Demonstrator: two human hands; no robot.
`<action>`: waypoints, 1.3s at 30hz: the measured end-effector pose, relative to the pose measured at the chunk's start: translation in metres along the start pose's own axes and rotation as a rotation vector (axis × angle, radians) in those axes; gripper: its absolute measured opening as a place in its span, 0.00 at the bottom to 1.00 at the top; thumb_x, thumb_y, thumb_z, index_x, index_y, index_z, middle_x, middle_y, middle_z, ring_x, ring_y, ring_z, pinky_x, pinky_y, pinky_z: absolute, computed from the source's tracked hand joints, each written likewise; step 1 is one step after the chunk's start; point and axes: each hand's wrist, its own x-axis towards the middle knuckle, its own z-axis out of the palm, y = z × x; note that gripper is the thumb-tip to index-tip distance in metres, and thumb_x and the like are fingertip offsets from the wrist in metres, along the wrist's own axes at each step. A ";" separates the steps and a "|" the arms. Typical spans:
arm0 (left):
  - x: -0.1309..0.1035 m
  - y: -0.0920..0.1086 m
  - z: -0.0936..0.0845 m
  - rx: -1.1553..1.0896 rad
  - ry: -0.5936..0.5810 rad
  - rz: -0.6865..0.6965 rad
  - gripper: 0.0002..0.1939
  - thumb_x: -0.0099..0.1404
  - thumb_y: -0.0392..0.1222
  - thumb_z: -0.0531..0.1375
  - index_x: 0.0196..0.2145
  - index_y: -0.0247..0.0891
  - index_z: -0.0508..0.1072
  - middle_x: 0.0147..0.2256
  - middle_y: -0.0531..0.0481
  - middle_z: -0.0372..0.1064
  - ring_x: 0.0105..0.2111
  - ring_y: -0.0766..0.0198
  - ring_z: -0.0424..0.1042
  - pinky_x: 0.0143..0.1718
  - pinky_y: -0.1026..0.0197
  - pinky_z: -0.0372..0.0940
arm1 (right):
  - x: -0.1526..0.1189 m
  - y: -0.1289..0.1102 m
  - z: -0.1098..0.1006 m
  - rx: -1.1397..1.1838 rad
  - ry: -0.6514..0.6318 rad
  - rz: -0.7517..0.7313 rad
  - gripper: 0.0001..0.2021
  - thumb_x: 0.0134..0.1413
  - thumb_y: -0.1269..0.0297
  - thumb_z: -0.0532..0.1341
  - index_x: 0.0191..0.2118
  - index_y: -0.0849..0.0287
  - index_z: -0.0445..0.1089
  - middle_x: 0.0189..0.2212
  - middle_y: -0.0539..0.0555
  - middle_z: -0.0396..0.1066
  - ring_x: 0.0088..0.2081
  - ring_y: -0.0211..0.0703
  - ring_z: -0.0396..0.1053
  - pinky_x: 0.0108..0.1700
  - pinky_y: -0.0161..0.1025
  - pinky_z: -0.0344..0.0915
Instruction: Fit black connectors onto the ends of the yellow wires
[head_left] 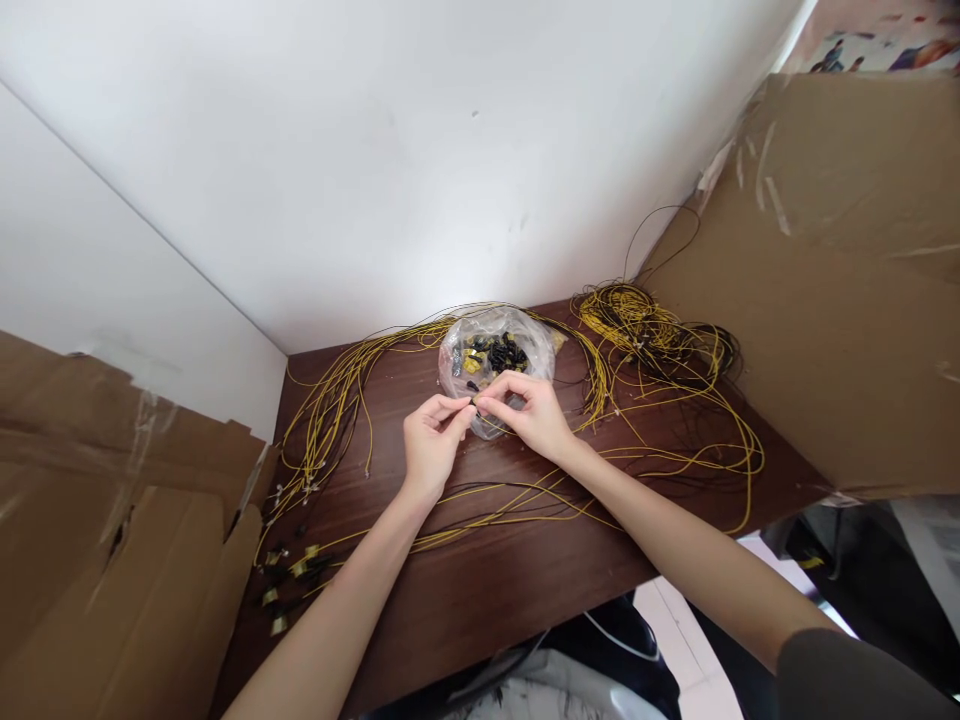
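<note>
My left hand (pixel 433 440) and my right hand (pixel 529 412) meet at the near side of a clear plastic bag (pixel 536 335). Thumb and forefinger of both hands are pinched together around a small dark part (pixel 474 400), mostly covered by the fingertips. Its exact kind is too small to make out. Inside the open bag lie several small black pieces (pixel 507 353) and yellow pieces (pixel 472 360). Yellow and black wires (pixel 487 517) run across the table beneath my forearms.
On the brown table (pixel 450 590), a tangled wire coil (pixel 634 320) sits at the back right. A wire bundle (pixel 330 415) curves along the left, near black-and-brass ended pieces (pixel 271 597). Cardboard (pixel 840 280) stands on the right, more cardboard (pixel 135 560) on the left, a white wall (pixel 375 150) behind.
</note>
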 end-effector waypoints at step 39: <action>0.004 0.009 0.001 -0.090 -0.030 0.002 0.09 0.52 0.37 0.64 0.32 0.32 0.72 0.32 0.47 0.71 0.29 0.66 0.69 0.28 0.67 0.64 | 0.008 0.017 -0.006 -0.358 0.043 -0.105 0.11 0.56 0.76 0.50 0.37 0.60 0.69 0.35 0.55 0.69 0.39 0.43 0.66 0.43 0.40 0.63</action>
